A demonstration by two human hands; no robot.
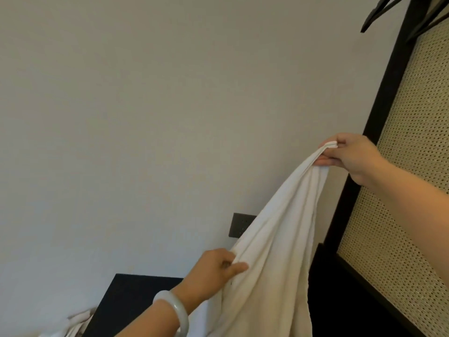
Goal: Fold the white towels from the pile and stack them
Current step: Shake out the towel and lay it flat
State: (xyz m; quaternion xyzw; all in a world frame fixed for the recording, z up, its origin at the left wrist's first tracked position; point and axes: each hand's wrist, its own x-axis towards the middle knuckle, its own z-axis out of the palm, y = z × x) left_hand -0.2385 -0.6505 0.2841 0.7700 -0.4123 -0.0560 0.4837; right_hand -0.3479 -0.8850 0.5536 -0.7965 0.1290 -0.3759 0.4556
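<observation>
Left hand (213, 269), wearing a pale stone bangle (179, 310), pinches the white cloth towel (279, 227) low down; right hand (352, 156) clamps its grip on the raised corner.

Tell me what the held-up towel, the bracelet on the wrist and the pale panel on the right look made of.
Towel: soft cotton cloth, likely terry, matte off-white; it drapes in loose folds.
Bracelet: probably jade or glass, polished; pale, translucent, with a glossy highlight.
Panel: woven cane or rattan, matte beige; a regular grid of small holes.
</observation>
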